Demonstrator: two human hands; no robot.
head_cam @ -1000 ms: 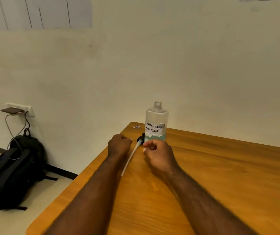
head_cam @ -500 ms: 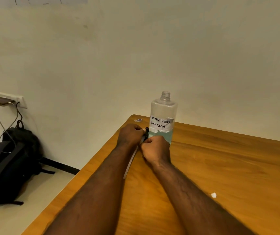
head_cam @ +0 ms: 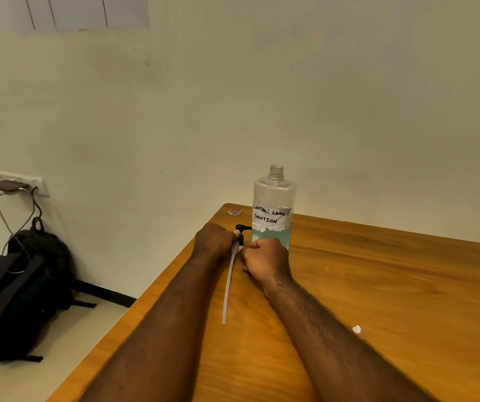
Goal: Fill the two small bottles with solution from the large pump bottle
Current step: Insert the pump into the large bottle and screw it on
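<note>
The large clear bottle (head_cam: 273, 198) stands uncapped near the table's far left corner. It carries a hand-written "contact lens solution" label and holds a little bluish liquid at the bottom. Its black pump head (head_cam: 240, 229) lies on the table left of the bottle, and the white dip tube (head_cam: 228, 285) points toward me. My left hand (head_cam: 212, 242) pinches the pump head from the left. From the right, my right hand (head_cam: 265, 259) has curled fingers pinching the top of the tube. No small bottle is in view.
The wooden table (head_cam: 378, 285) has its left edge just beside my left arm. A white paper scrap (head_cam: 356, 329) lies at the right, a small sticker (head_cam: 235, 212) at the far corner. A black backpack (head_cam: 15, 285) sits on the floor under a wall socket (head_cam: 21, 181).
One second ago my hands were apart on either side of the tube. They have closed together onto the pump head and moved nearer the bottle.
</note>
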